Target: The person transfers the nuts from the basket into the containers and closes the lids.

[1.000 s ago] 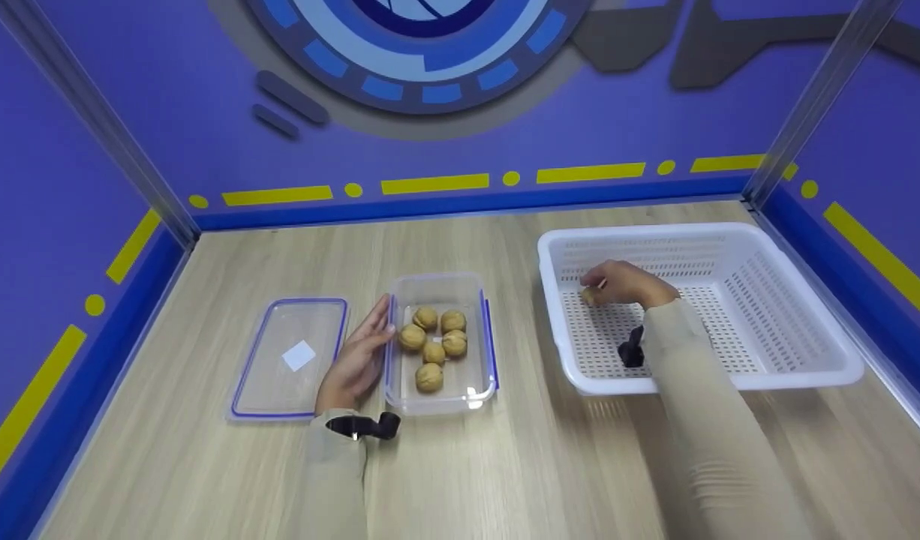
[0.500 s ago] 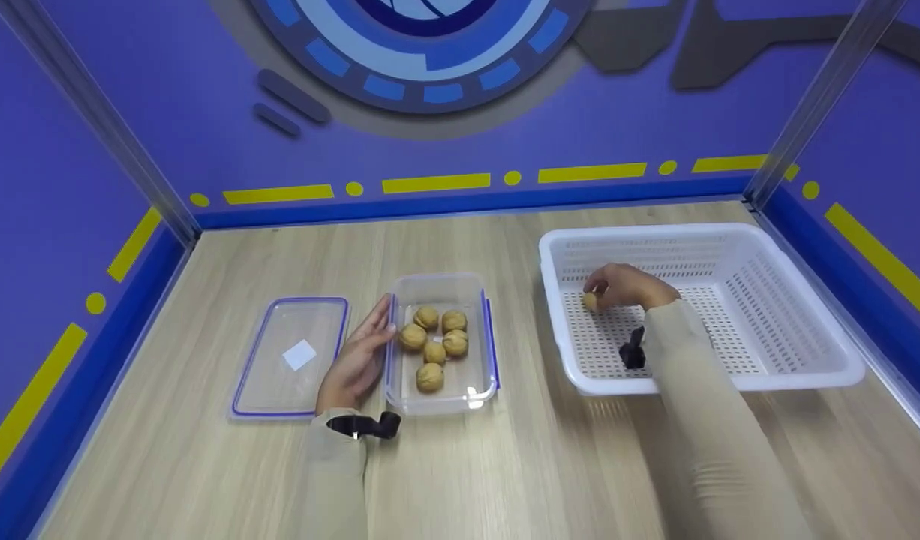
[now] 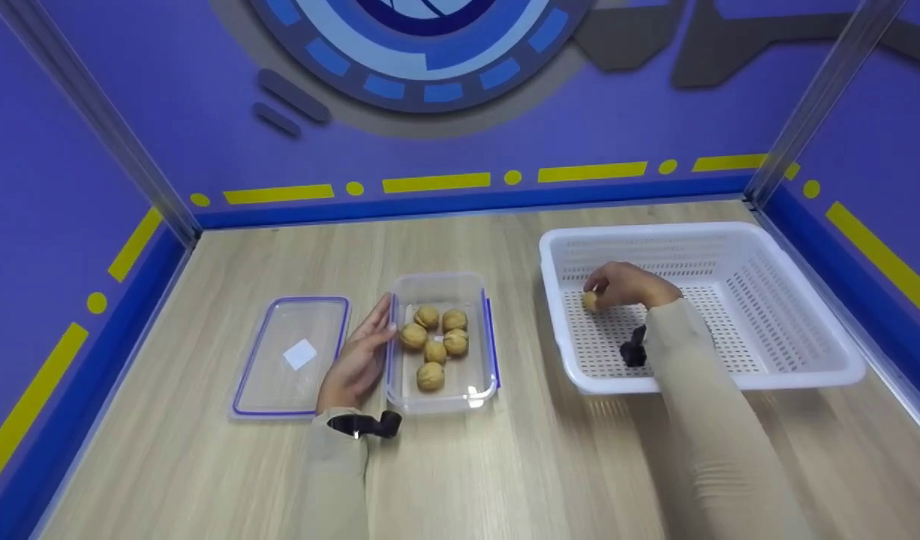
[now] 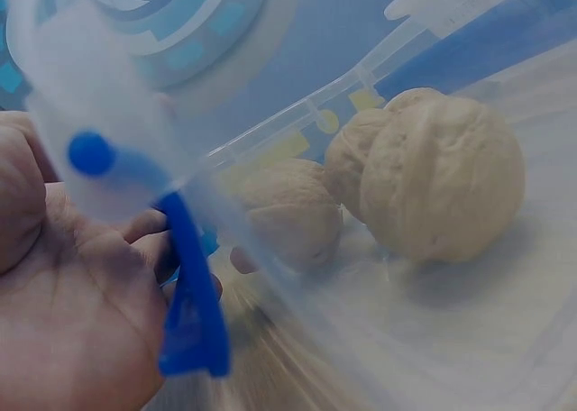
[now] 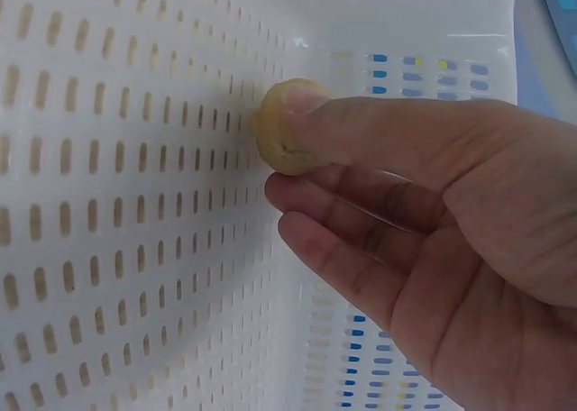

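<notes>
In the head view my right hand [image 3: 626, 285] reaches into the white perforated basket [image 3: 798, 330]. Its thumb and fingers pinch a walnut [image 5: 287, 130] low down, close to the basket's slotted floor; the right wrist view shows the remaining fingers half bent below it. A clear plastic box [image 3: 471, 394] with blue edging stands mid-table and holds several walnuts [image 3: 430, 376]. My left hand [image 3: 357, 360] lies along the box's left side, fingers extended against the outer wall and thumb near the rim. In the left wrist view a blue-edged latch [image 4: 194, 294] partly covers these fingers.
The box's clear lid [image 3: 269, 382], blue-rimmed with a white square label [image 3: 299, 355], lies flat left of my left hand. Purple and blue panels [image 3: 460, 154] enclose the wooden table [image 3: 520, 480] at the back and both sides.
Over the last second my right hand has shifted slightly rightward in the basket, and the pinched walnut now shows more clearly and sits a little lower. The left hand and box stay in place.
</notes>
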Demonstrator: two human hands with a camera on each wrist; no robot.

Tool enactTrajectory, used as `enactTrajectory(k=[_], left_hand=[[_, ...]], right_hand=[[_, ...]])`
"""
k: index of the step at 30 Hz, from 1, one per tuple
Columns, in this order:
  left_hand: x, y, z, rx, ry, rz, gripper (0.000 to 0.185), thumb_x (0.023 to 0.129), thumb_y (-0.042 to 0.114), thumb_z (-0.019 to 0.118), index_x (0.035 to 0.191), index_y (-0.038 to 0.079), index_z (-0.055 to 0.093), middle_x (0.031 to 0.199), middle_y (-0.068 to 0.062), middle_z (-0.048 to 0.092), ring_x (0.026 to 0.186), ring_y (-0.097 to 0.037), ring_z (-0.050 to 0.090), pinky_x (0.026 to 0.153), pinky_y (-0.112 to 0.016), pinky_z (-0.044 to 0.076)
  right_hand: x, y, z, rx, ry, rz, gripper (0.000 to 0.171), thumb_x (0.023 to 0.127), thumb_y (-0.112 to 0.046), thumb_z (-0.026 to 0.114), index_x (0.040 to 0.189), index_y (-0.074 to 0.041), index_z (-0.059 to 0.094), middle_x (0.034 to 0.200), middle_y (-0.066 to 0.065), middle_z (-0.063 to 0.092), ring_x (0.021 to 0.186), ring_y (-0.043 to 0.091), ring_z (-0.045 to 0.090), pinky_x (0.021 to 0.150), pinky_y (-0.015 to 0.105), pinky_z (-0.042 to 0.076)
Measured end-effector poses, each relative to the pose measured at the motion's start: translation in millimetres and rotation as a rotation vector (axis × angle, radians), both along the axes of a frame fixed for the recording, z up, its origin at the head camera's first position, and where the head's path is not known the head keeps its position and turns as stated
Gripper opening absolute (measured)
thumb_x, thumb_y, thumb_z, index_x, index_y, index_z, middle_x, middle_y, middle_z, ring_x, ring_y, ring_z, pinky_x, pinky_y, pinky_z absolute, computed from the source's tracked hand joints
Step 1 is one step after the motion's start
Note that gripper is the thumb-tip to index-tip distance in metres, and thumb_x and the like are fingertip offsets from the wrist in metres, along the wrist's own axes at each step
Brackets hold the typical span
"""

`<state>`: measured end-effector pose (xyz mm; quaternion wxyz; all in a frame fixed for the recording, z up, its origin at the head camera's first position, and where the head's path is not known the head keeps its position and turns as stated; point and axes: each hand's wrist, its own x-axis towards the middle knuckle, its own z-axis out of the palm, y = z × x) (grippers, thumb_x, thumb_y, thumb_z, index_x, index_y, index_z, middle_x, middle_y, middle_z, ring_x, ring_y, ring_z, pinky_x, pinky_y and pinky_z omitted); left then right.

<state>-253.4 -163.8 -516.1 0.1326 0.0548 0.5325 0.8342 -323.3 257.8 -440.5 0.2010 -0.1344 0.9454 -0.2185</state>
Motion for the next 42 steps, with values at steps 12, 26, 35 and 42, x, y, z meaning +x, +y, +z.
enactTrajectory(k=[12, 26, 35, 42], left_hand=[[-1.6, -0.7, -1.6, 0.009, 0.025, -0.022, 0.07, 0.095, -0.006, 0.04, 0.154, 0.005, 0.005, 0.163, -0.008, -0.005, 0.149, -0.022, -0.01, 0.122, -0.035, -0.008], [-0.5, 1.0, -1.6, 0.012, 0.0, 0.003, 0.069, 0.095, -0.005, 0.04, 0.154, 0.007, 0.007, 0.163, -0.006, -0.002, 0.15, -0.02, -0.007, 0.122, -0.033, -0.006], [-0.8, 0.6, -0.9, 0.001, 0.009, -0.013, 0.068, 0.095, -0.005, 0.038, 0.154, 0.007, 0.006, 0.163, -0.006, -0.004, 0.15, -0.02, -0.009, 0.122, -0.035, -0.007], [-0.5, 0.5, -0.4, 0.004, 0.014, -0.013, 0.069, 0.095, -0.006, 0.038, 0.154, 0.006, 0.005, 0.163, -0.007, -0.005, 0.15, -0.021, -0.009, 0.122, -0.035, -0.008]], right_hand=[[0.0, -1.2, 7.6, -0.06, -0.016, -0.032, 0.041, 0.081, -0.003, 0.067, 0.122, 0.0, 0.063, 0.12, 0.023, 0.064, 0.11, 0.036, 0.058, 0.098, 0.053, 0.046], [0.8, -2.8, 11.6, -0.075, -0.001, -0.011, 0.043, 0.082, -0.006, 0.067, 0.124, 0.001, 0.061, 0.121, 0.022, 0.064, 0.112, 0.037, 0.058, 0.098, 0.054, 0.046], [1.7, -2.6, 13.0, -0.083, 0.026, 0.019, 0.039, 0.082, -0.003, 0.066, 0.121, 0.001, 0.064, 0.117, 0.021, 0.066, 0.109, 0.036, 0.06, 0.094, 0.051, 0.049], [1.8, -2.9, 17.1, -0.102, 0.029, 0.029, 0.04, 0.082, -0.004, 0.068, 0.121, 0.003, 0.063, 0.117, 0.021, 0.066, 0.11, 0.036, 0.06, 0.094, 0.051, 0.05]])
